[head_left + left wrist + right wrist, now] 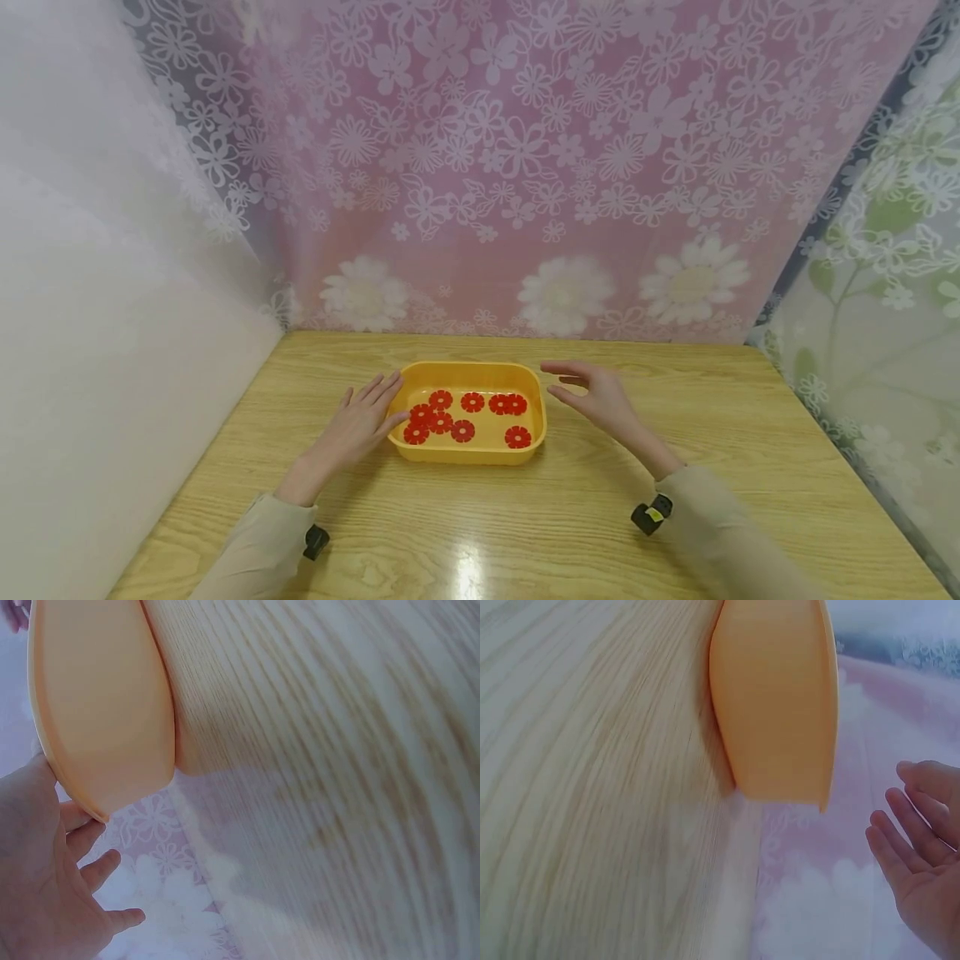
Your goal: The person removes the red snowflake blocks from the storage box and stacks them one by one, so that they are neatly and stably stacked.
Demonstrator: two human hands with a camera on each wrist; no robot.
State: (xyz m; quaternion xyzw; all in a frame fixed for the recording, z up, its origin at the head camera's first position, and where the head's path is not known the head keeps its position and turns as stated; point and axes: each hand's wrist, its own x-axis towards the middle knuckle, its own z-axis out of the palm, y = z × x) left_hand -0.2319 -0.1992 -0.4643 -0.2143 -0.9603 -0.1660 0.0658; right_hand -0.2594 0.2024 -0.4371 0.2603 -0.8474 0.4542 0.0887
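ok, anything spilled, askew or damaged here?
Nothing stands out. The yellow tray sits upright on the table, and the visible red discs all lie inside it, some overlapping. Fine damage would be too small to tell.

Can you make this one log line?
left hand: touching tray at left end | right hand: beside right end, apart | tray: on table | red discs: inside tray

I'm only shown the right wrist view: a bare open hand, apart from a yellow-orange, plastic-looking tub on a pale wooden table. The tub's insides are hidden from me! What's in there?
Observer: Several small, round, notched red discs lie on the floor of the yellow-orange, plastic-looking tub.
Visitor: Oh, how pretty! And what's at the tub's opposite end?
Observer: The person's bare left hand, touching that end.
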